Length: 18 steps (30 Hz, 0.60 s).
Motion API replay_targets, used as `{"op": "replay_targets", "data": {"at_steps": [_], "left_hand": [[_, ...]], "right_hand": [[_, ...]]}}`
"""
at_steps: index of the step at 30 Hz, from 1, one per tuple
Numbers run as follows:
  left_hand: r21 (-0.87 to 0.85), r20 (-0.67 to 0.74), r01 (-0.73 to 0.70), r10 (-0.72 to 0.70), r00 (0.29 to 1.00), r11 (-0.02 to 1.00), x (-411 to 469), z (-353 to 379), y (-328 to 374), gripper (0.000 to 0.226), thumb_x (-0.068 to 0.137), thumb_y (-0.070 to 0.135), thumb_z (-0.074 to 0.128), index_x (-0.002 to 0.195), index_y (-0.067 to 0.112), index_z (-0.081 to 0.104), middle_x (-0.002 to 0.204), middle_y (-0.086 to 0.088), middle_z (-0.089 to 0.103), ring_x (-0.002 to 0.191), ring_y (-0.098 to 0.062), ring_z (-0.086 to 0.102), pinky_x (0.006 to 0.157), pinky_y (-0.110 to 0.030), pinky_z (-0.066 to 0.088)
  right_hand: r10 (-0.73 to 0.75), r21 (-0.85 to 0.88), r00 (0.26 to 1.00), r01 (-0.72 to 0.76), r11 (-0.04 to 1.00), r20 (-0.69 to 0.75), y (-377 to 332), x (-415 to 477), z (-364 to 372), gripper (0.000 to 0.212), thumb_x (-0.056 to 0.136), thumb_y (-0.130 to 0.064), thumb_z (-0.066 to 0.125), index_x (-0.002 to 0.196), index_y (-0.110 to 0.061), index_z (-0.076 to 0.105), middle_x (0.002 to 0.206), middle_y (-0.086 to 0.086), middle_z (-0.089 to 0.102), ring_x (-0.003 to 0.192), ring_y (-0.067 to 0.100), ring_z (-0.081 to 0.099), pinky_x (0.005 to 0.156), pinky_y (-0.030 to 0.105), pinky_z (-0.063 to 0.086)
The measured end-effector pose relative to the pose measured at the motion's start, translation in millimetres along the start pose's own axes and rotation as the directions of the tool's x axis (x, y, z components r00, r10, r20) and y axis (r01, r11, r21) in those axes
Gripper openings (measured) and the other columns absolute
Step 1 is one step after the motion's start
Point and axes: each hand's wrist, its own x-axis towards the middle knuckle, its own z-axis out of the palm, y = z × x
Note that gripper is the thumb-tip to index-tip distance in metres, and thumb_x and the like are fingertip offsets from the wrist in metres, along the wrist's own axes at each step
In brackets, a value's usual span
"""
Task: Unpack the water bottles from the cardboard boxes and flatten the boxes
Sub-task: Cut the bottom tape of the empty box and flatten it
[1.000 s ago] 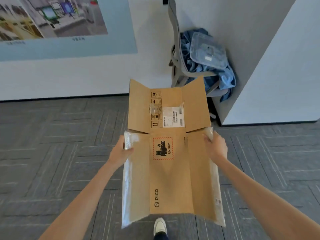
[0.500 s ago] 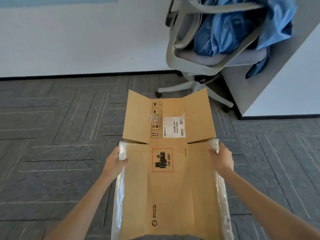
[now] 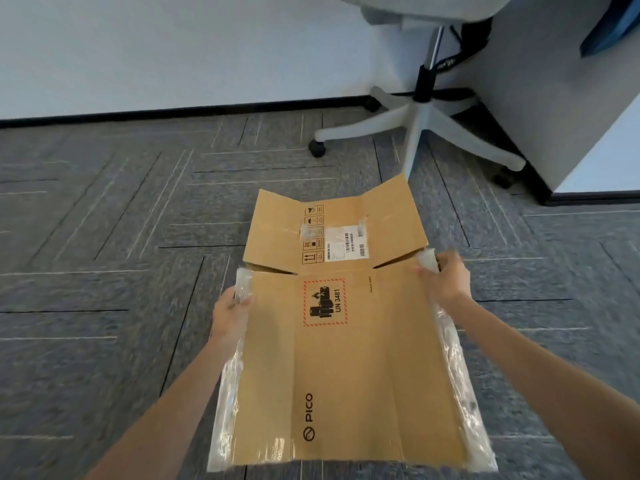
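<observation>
A flattened brown cardboard box [image 3: 360,358] with a PICO logo and a red UN 3481 mark is held above the carpet. Its far flaps [image 3: 332,226] stick out and bend slightly upward. Clear plastic air-cushion wrap [image 3: 460,386] lies under it and pokes out along both long sides. My left hand [image 3: 230,315] grips the left edge of the box together with the wrap. My right hand [image 3: 445,277] grips the right edge near the far corner, fingers curled round the wrap. No water bottles are in view.
A grey office chair's star base [image 3: 420,123] with castors stands just beyond the box, at the upper right. A white wall [image 3: 173,46] with a black skirting runs across the back. A grey-white partition [image 3: 571,98] closes off the right. Grey patterned carpet [image 3: 104,237] lies all around.
The view has tilted down and moved toward the chair, whose seat and blue cloth have left the frame. The box sits lower, nearer the carpet; both hands keep the same hold.
</observation>
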Motion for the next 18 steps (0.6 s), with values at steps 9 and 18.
{"op": "replay_targets", "data": {"at_steps": [9, 18], "left_hand": [[0.191, -0.078, -0.108, 0.124, 0.989, 0.976, 22.8, 0.4, -58.1, 0.016, 0.096, 0.011, 0.061, 0.086, 0.006, 0.050, 0.072, 0.001, 0.044, 0.067, -0.016, 0.043, 0.070, -0.036, 0.038], [0.434, -0.025, -0.114, 0.139, 0.990, 0.894, 41.1, -2.9, -78.4, 0.043, 0.096, 0.041, 0.057, 0.119, 0.005, 0.056, 0.112, -0.017, 0.063, 0.105, -0.037, 0.060, 0.089, -0.051, 0.048]], "right_hand": [[-0.041, 0.029, 0.999, 0.041, 0.999, -0.016, 28.1, -4.1, 34.3, 0.048, 0.089, 0.001, 0.054, 0.131, -0.009, 0.033, 0.084, 0.007, 0.055, 0.074, 0.021, 0.051, 0.058, 0.032, 0.042], [-0.122, -0.096, 0.991, 0.117, 0.988, -0.050, 53.5, -5.8, 45.8, 0.039, 0.090, 0.005, 0.044, 0.126, -0.008, 0.037, 0.123, 0.015, 0.054, 0.096, 0.027, 0.052, 0.072, 0.040, 0.045]]}}
